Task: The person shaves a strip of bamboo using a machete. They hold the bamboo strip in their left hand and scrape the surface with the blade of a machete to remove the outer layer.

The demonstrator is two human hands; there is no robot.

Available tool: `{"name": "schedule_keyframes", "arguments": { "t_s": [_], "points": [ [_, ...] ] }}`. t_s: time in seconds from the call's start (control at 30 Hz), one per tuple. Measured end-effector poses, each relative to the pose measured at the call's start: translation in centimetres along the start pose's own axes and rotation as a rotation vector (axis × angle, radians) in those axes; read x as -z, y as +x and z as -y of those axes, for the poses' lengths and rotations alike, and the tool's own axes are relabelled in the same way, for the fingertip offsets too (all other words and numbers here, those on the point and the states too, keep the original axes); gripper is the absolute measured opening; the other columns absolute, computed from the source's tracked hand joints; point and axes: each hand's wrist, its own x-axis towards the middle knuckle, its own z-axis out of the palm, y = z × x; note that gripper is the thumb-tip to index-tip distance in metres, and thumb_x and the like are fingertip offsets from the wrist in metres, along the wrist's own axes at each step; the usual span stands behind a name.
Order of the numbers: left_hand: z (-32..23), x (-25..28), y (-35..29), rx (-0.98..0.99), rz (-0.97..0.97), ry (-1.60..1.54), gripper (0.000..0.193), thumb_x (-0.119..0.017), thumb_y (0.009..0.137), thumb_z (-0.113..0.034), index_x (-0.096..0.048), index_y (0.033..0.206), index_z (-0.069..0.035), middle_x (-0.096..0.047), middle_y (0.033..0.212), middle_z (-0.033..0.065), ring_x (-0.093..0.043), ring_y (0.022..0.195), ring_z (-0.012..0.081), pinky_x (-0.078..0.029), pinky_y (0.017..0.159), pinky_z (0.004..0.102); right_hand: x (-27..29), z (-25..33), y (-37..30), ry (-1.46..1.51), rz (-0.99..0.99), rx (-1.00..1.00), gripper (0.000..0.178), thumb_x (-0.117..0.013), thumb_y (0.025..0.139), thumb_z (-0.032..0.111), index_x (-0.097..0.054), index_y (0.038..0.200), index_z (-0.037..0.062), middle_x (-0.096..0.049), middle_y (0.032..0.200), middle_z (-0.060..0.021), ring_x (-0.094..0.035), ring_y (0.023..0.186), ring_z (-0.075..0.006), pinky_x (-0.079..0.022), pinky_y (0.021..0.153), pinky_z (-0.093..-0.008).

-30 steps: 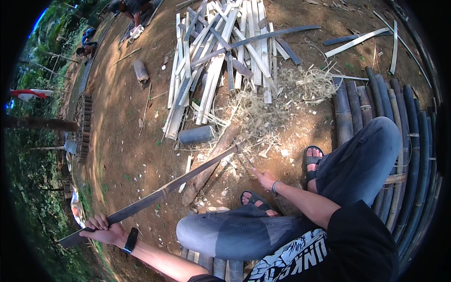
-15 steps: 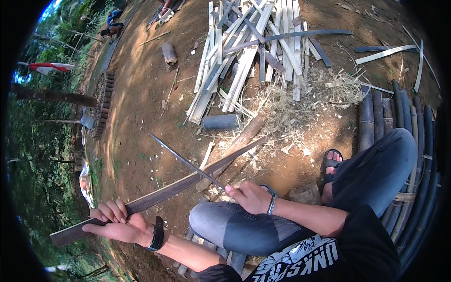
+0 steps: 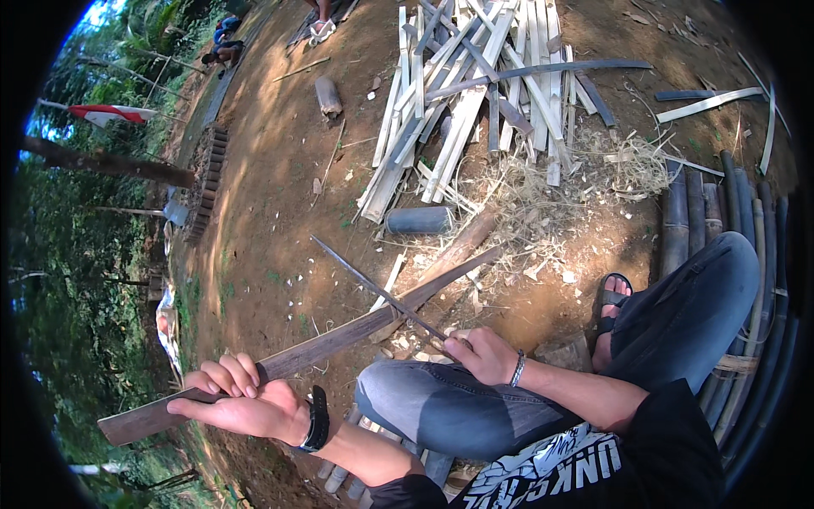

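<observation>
2 hands (image 3: 246, 403) (image 3: 479, 355), bamboo slat (image 3: 339, 338), blade (image 3: 377, 288)

The left hand (image 3: 242, 403) is reaching out low on the person's left, palm turned up, fingers (image 3: 229, 375) curling closed in a full grip, a dark band circling the wrist. The right hand (image 3: 482, 355) is resting above the bent knee, fingers folding shut, a metal bracelet circling its wrist, forearm angling in from the lower right.

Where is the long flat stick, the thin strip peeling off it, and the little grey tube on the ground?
Long flat stick (image 3: 339, 341), head view, middle of its dark face.
Thin strip (image 3: 373, 287), head view, midway along it.
Grey tube (image 3: 418, 220), head view, its rounded side.
</observation>
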Motion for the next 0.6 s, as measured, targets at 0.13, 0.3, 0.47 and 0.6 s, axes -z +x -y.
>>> {"name": "schedule_keyframes", "arguments": {
  "t_s": [0.13,0.3,0.47,0.6],
  "points": [
    [-0.1,-0.1,0.1,-0.017,-0.054,0.028,0.052,-0.031,0.096,-0.055,-0.035,0.066,-0.013,-0.024,0.051,-0.0031,-0.019,0.038,0.0067,-0.015,0.036,0.0208,-1.8,2.2,-0.7,0.145,-0.031,-0.027,0.057,-0.041,0.094,0.044,-0.055,0.067,-0.0041,-0.045,0.05,-0.024,-0.053,0.053,-0.0401,-0.04,0.054,-0.0461],
    [-0.6,-0.6,-0.9,0.01,-0.004,-0.023,0.052,-0.031,0.096,-0.056,-0.034,0.065,-0.013,-0.022,0.05,-0.0036,-0.019,0.038,0.0068,-0.014,0.035,0.0209,0.2,1.1,-0.3,-0.107,-0.023,0.064,0.052,-0.037,0.096,0.04,-0.052,0.066,-0.0003,-0.05,0.048,-0.0151,-0.053,0.048,-0.0326,-0.042,0.053,-0.0403],
    [-1.0,-0.5,-1.3,0.007,-0.028,-0.014,0.053,-0.03,0.096,-0.056,-0.034,0.064,-0.014,-0.022,0.05,-0.0038,-0.02,0.037,0.0066,-0.014,0.035,0.0207,0.2,3.9,-1.7,0.063,-0.012,-0.033,0.056,-0.041,0.094,0.042,-0.054,0.065,-0.0039,-0.047,0.051,-0.0241,-0.054,0.055,-0.0412,-0.041,0.057,-0.0463],
    [-1.5,-1.5,-2.4,0.007,0.059,-0.074,0.053,-0.03,0.096,-0.056,-0.032,0.065,-0.014,-0.022,0.049,-0.0037,-0.02,0.037,0.0064,-0.015,0.034,0.02,0.5,4.7,-2.1,-0.022,-0.109,0.063,0.057,-0.043,0.093,0.044,-0.056,0.066,-0.0043,-0.048,0.052,-0.0269,-0.054,0.058,-0.044,-0.041,0.059,-0.0484]
  ]
}}
